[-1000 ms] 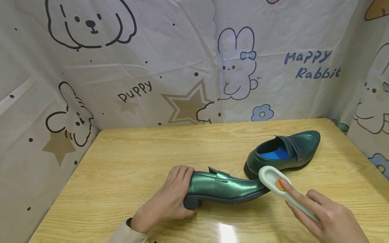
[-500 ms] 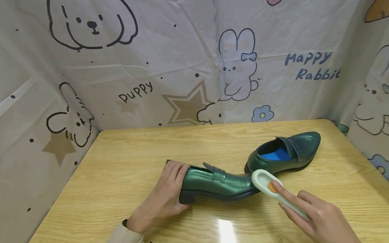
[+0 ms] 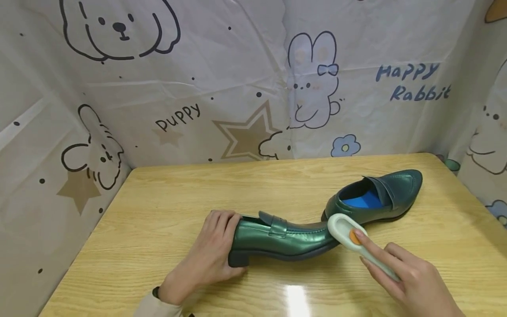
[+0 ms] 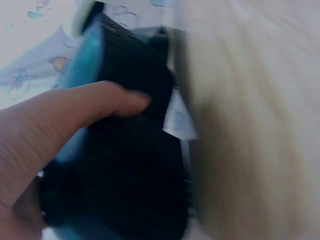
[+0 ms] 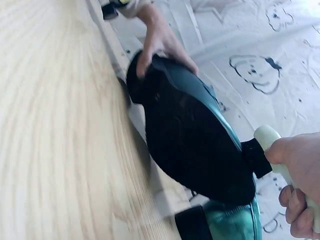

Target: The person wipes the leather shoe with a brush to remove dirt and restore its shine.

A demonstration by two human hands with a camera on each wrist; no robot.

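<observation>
My left hand (image 3: 210, 251) grips a shiny green loafer (image 3: 257, 237) by its heel, the toe pointing right. In the left wrist view, the thumb (image 4: 105, 100) lies across the dark underside near the heel. My right hand (image 3: 412, 277) holds a pale green shoe brush (image 3: 336, 224), index finger on its orange button (image 3: 354, 237). Black bristles (image 5: 256, 157) show in the right wrist view, right at the side of the loafer's toe. The black sole (image 5: 195, 145) faces that camera, tilted up off the wooden surface.
A matching green loafer (image 3: 402, 193) with a blue insole (image 3: 362, 200) stands at the back right of the wooden table (image 3: 178, 193), just behind the brush head. Cartoon-printed cloth (image 3: 237, 53) hangs at the back and both sides.
The left hand and the held loafer have shifted left. The right hand has carried the brush left too, keeping it at the toe. The other loafer stays in place.
</observation>
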